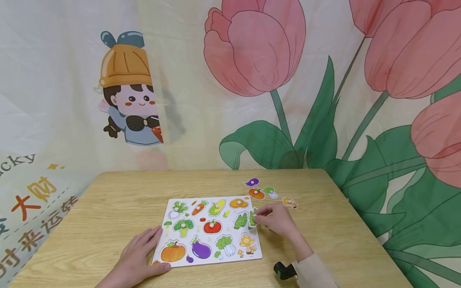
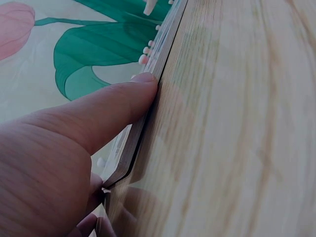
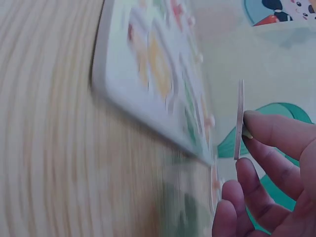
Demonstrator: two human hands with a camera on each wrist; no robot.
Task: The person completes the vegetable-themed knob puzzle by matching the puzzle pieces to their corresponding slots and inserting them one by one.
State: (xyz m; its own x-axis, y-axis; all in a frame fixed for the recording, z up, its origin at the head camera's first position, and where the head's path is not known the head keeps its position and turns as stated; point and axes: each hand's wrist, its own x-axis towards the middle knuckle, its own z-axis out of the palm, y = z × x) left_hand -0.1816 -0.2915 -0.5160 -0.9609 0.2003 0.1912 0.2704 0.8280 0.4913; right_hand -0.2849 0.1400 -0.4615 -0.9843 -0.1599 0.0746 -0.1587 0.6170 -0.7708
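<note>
A white vegetable puzzle board (image 1: 258,254) lies on the table. My left hand (image 1: 135,254) rests at its near left corner, fingers along the left side and the thumb (image 2: 118,101) against the front edge. With thumb and fingertips, my right hand (image 1: 279,220) pinches a green vegetable puzzle piece (image 1: 252,218), held over the board's right edge beside a matching green picture (image 1: 240,221). The right wrist view shows this piece edge-on, upright and apart from the board. Knobbed pieces such as the carrot (image 1: 198,208), broccoli (image 1: 183,227) and tomato (image 1: 212,227) sit in the board.
Loose pieces lie beyond the board's far right corner: an eggplant (image 1: 252,182), a pumpkin (image 1: 256,194), a bok choy (image 1: 270,192) and mushrooms (image 1: 289,202). A black device (image 1: 284,271) is at the right wrist. A printed curtain (image 1: 194,120) hangs behind the wooden table (image 1: 119,200).
</note>
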